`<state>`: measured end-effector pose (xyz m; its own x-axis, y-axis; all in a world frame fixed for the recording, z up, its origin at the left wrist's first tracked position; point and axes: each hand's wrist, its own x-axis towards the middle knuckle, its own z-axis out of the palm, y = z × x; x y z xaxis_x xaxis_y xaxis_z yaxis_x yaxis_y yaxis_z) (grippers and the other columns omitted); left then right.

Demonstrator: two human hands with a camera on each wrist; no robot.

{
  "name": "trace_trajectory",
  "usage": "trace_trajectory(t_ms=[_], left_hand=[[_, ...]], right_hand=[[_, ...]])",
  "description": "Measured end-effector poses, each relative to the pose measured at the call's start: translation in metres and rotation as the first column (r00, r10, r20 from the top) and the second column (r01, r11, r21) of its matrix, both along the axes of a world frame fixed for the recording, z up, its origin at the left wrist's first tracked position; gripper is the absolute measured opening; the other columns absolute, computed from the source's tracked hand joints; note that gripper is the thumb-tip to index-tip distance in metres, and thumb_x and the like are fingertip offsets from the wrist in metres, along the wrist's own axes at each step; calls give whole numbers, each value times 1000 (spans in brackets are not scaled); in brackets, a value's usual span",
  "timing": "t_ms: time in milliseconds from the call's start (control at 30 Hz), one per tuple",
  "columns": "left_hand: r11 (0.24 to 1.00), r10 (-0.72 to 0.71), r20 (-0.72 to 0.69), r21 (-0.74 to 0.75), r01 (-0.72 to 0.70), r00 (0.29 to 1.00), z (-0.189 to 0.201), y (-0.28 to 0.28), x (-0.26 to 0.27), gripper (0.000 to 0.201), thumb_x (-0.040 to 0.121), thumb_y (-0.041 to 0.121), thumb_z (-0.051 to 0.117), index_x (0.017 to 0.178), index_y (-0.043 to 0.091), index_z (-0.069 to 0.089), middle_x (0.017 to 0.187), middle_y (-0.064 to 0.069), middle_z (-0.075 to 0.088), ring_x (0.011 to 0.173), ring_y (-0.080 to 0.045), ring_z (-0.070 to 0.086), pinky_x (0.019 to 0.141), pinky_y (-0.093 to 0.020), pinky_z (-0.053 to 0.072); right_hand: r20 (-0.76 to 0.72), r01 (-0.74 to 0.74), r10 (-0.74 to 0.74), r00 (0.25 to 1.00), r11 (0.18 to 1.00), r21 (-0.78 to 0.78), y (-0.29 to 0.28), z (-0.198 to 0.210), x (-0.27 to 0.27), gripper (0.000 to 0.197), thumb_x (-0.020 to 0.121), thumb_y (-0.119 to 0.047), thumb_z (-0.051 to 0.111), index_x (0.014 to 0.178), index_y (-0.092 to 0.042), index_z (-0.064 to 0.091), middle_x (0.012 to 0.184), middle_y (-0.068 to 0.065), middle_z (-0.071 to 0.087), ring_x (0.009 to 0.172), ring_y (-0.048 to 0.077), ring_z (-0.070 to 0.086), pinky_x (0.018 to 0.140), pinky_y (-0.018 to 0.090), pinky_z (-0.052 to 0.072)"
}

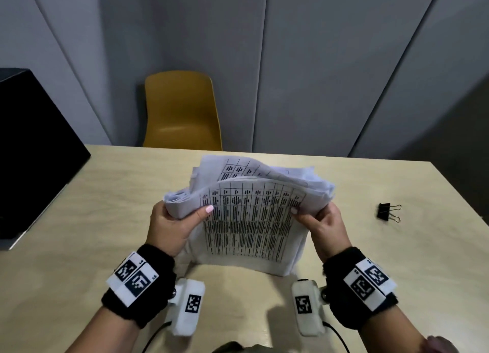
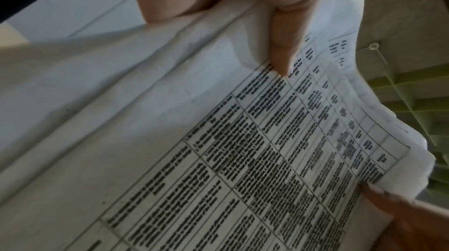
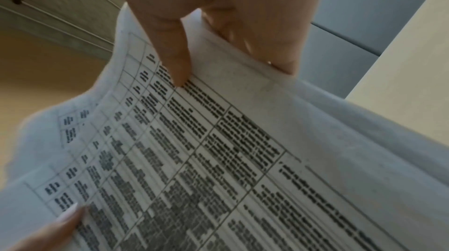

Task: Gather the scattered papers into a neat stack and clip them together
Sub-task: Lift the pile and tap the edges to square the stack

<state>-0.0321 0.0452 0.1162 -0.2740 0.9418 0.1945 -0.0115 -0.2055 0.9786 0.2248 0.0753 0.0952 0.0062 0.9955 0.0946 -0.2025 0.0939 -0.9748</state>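
The printed papers (image 1: 248, 215) stand on edge on the worktop (image 1: 105, 194) between the hands, left hand (image 1: 172, 225) and right hand (image 1: 322, 225) each pinching a side; light, floppy and slippery, they seem best held at both side edges.

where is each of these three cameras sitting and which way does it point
Head: worn on the head, looks forward and down at the table, both hands gripping the papers, the binder clip lying apart.
Left wrist: looks along the left hand over the printed sheet; the other hand's thumb shows at lower right.
Right wrist: looks along the right hand over the same sheet.
Shared: all three show the papers.
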Motion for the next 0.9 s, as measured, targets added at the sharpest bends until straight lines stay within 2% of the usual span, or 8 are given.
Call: trace_trajectory(t_ms=[100,200,267,433,500,567,667,900], left_hand=[[1000,-16,0,-13,16,1000,-1,-3,-4,33,58,1,83,84,11,65,72,15,74,70,0,69,64,-13,54],[999,-28,-5,-37,28,1000,-5,-4,-4,33,60,-3,80,86,10,66,72,12,74,71,1,69,64,-12,53],[999,38,-22,-9,-38,999,-2,-4,0,29,67,-11,73,82,12,64,66,11,71,64,6,66,60,-8,51],[1000,23,-39,2,-23,999,-1,-1,-10,47,52,10,87,93,11,64,78,11,74,75,2,68,68,-14,54],[999,3,-60,-33,-5,998,-8,1,-14,68,43,24,85,105,8,61,94,6,71,85,-5,68,72,-16,55],[998,24,-96,-57,-30,995,-11,-1,-10,58,53,13,86,104,6,61,94,3,68,87,-14,67,70,-13,54],[995,81,-155,-44,-89,985,-6,-2,-3,32,70,-2,75,99,7,62,87,9,64,74,3,66,62,-5,49],[992,58,-203,121,-33,978,12,-4,-2,71,61,-3,80,117,22,44,103,11,54,84,12,58,74,-3,45]], right_hand=[[-25,16,-17,1000,1000,-25,-1,-3,2,36,67,-14,78,96,-8,59,82,-6,75,81,7,68,77,21,55],[-7,10,-10,1000,1000,-24,-3,-3,0,30,79,14,58,96,-10,58,78,-9,75,79,3,67,79,19,55],[1,14,-14,1000,1000,1,-4,0,-5,30,80,16,55,95,-10,58,77,-12,74,77,1,67,77,16,54],[-36,34,-33,999,999,38,-7,6,-5,36,67,-16,77,97,-13,57,83,-9,74,81,3,67,74,17,54],[1,45,-45,999,999,13,-7,4,-5,33,75,6,67,98,-15,56,83,-8,74,81,3,67,74,17,54],[41,33,-32,999,999,-9,-9,3,-8,33,79,14,59,96,-14,58,81,-8,74,80,3,67,75,17,54],[43,33,-33,999,999,8,-10,7,-12,27,81,12,57,96,-10,59,78,-12,74,79,2,68,75,18,55],[0,99,-99,995,992,80,-14,18,-15,44,77,16,61,102,-18,51,89,-8,70,83,1,63,77,17,52]])
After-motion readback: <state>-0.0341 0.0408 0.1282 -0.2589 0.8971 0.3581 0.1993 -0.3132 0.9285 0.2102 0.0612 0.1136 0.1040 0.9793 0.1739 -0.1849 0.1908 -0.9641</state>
